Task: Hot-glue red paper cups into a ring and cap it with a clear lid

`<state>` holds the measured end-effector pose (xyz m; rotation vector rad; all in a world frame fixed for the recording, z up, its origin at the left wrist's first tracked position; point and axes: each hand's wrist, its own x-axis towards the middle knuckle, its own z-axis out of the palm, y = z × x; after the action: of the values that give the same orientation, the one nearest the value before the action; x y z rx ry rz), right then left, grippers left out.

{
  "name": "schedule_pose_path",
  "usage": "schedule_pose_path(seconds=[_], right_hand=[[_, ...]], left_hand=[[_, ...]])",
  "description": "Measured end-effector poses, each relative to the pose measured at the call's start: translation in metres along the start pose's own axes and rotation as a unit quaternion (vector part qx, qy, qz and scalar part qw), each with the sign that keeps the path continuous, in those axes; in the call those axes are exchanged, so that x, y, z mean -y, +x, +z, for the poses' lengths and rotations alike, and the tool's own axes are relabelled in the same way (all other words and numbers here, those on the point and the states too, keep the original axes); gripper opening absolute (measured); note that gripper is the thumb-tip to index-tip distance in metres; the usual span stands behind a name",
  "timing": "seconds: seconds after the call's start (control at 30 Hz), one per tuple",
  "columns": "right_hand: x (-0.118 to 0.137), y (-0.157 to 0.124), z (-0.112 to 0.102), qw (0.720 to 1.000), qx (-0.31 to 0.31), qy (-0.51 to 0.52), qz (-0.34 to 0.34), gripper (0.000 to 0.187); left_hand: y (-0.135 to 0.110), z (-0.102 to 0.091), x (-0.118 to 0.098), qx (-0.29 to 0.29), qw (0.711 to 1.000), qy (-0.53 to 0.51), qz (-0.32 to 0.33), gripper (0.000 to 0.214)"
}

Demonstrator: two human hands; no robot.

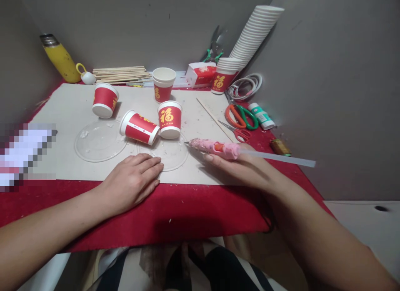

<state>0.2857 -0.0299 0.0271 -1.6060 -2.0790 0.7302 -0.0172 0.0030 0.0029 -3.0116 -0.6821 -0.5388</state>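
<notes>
My right hand grips a pink hot glue gun, its metal nozzle pointing left and a translucent glue stick sticking out behind. My left hand lies flat, fingertips at the rim of a clear plastic lid. Beyond the fingers, a red and white paper cup rests on its side, against or very close to a second paper cup near the nozzle. A third paper cup sits farther left, behind another clear lid. Nested paper cups stand at the back.
Wooden sticks line the back wall beside a yellow bottle. A tall cup stack leans in the right corner. Orange-green scissors, small red scissors, a coiled cable and a thread spool lie right.
</notes>
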Motion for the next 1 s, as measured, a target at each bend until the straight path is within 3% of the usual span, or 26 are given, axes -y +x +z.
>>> schedule_pose_path(seconds=[0.1, 0.17, 0.3, 0.4, 0.53, 0.6, 0.7, 0.77, 0.87, 1.0], right_hand=[[-0.003, -0.004, -0.008, 0.999, -0.019, -0.04, -0.006, 0.05], [-0.004, -0.005, -0.011, 0.991, -0.041, -0.122, 0.029, 0.049], [-0.007, -0.002, -0.011, 0.948, -0.035, -0.296, 0.111, 0.036], [-0.012, -0.003, -0.012, 0.936, -0.017, -0.34, 0.089, 0.037], [-0.016, -0.009, -0.024, 0.946, 0.009, -0.315, 0.074, 0.044], [-0.01, -0.008, -0.032, 0.958, -0.011, -0.281, 0.056, 0.045], [0.013, 0.004, -0.036, 0.972, -0.091, -0.218, -0.008, 0.035], [0.031, 0.021, -0.028, 0.968, -0.135, -0.201, -0.07, 0.029], [0.048, 0.05, -0.007, 0.95, -0.103, -0.255, -0.145, 0.027], [0.045, 0.075, 0.016, 0.916, -0.072, -0.365, -0.15, 0.028]], left_hand=[[0.0, 0.0, 0.0, -0.004, 1.0, 0.001, 0.002, 0.032], [-0.001, -0.001, 0.0, -0.005, 1.0, -0.001, 0.001, 0.032], [-0.001, 0.0, -0.001, -0.004, 1.0, -0.005, -0.006, 0.033], [-0.001, 0.001, -0.001, -0.007, 1.0, 0.011, -0.005, 0.033], [0.0, 0.002, -0.004, 0.001, 1.0, 0.027, -0.003, 0.034], [0.001, 0.001, -0.006, 0.023, 0.999, 0.033, -0.009, 0.038], [0.006, -0.003, -0.011, 0.074, 0.995, 0.06, -0.021, 0.047], [0.012, -0.004, -0.014, 0.1, 0.991, 0.084, -0.025, 0.054], [0.02, -0.002, -0.017, 0.115, 0.987, 0.11, -0.017, 0.059], [0.024, 0.007, -0.015, 0.109, 0.987, 0.116, -0.003, 0.064]])
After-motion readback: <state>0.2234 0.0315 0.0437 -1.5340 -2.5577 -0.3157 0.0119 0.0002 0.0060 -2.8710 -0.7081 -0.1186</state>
